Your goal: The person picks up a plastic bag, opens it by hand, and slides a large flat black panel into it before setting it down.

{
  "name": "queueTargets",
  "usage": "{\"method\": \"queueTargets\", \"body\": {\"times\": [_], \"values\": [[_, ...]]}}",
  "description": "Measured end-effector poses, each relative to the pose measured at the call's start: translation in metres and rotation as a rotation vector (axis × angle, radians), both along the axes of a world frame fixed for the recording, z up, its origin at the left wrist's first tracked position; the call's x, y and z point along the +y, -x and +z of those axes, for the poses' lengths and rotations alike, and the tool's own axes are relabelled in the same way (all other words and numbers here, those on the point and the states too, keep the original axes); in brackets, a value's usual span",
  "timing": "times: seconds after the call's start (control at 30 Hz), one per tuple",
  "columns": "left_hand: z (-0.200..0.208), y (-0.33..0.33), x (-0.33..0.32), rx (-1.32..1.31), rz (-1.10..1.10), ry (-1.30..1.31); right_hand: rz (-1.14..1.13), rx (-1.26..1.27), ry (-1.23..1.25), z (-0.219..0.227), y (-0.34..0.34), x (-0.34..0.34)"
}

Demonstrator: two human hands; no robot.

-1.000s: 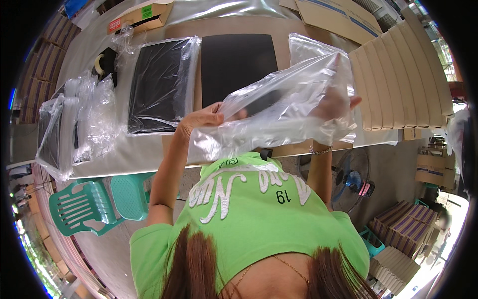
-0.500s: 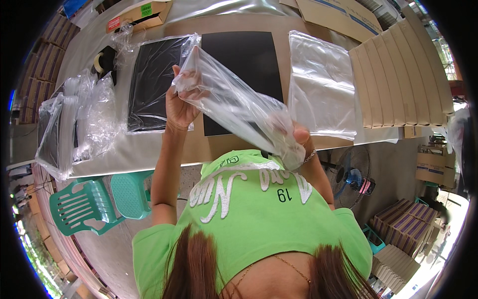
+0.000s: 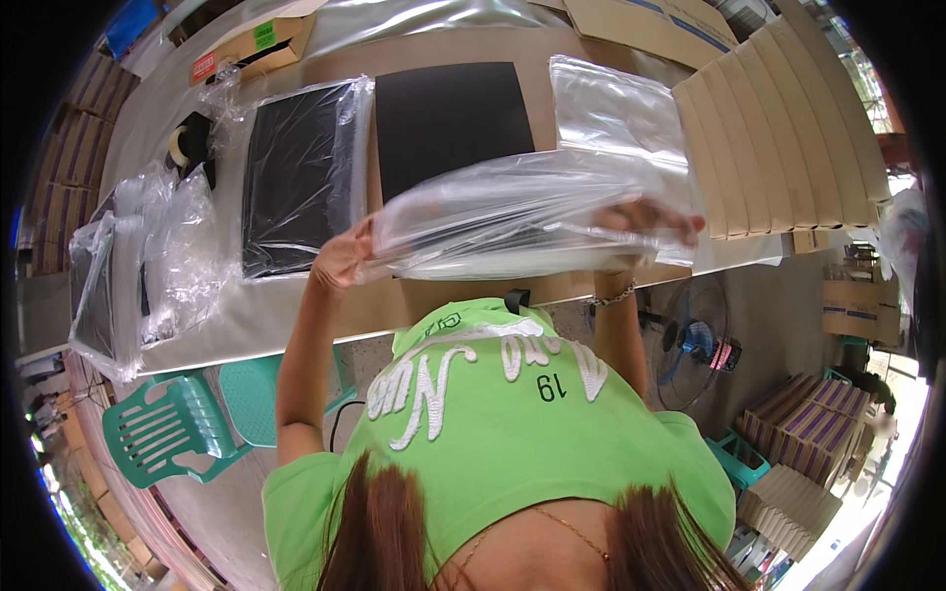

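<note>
A clear plastic bag (image 3: pixel 493 222) is stretched sideways between my two hands above the table's near edge, blurred by motion. My left hand (image 3: pixel 345 256) pinches its left end. At its right end, my right hand (image 3: pixel 645 225) grips the plastic; film partly covers the fingers. Beyond the bag lies a flat black sheet (image 3: pixel 453 118), its near part behind the film. To its left is a stack of black sheets in clear plastic (image 3: pixel 301 177). A pile of clear plastic bags (image 3: pixel 621 108) lies to the right, near my right hand.
Upright brown cardboard pieces (image 3: pixel 778 148) stand in a row at the right. On the left are a tape roll (image 3: pixel 179 146) and wrapped packs (image 3: pixel 187 246). An open carton (image 3: pixel 256 49) sits at the far left. Below the table are a green chair (image 3: pixel 172 428) and a fan (image 3: pixel 695 345).
The bag has swung from a slant to nearly level and is spread wider. My left hand has come down toward me; my right hand has moved up and to the right.
</note>
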State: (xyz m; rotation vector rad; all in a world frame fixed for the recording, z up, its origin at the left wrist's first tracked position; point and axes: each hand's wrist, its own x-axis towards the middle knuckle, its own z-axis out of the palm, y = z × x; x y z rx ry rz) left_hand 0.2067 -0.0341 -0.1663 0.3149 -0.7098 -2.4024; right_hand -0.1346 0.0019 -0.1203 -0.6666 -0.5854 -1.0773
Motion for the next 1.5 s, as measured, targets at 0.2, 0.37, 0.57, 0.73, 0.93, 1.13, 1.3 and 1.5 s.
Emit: {"method": "queueTargets", "body": {"times": [0.2, 0.37, 0.57, 0.73, 0.93, 1.13, 1.3, 1.5], "values": [[0.004, -0.002, -0.005, 0.122, 0.105, -0.244, -0.260, 0.329, -0.244, 0.015, 0.021, 0.016], [-0.006, -0.008, 0.004, -0.351, 0.362, -0.041, -0.277, 0.591, -0.542, -0.018, 0.032, 0.023], [-0.027, -0.007, 0.036, -0.998, 0.590, 0.380, -0.540, 1.333, -0.753, -0.060, 0.032, 0.036], [-0.037, 0.002, 0.080, -1.412, 0.555, 0.725, -1.072, 1.929, -0.491, -0.071, 0.009, 0.063], [-0.029, 0.017, 0.102, -1.331, 0.378, 0.927, -1.217, 2.048, -0.235, -0.076, -0.010, 0.085], [-0.021, 0.020, 0.109, -1.337, 0.288, 0.860, -1.060, 2.169, -0.203, -0.048, -0.023, 0.089], [-0.021, 0.016, 0.109, -1.242, 0.357, 0.736, -1.133, 2.164, -0.162, -0.030, -0.026, 0.091], [0.041, 0.023, 0.094, -1.237, 0.710, 0.732, -1.250, 1.889, -0.374, 0.032, -0.027, 0.080]]}}
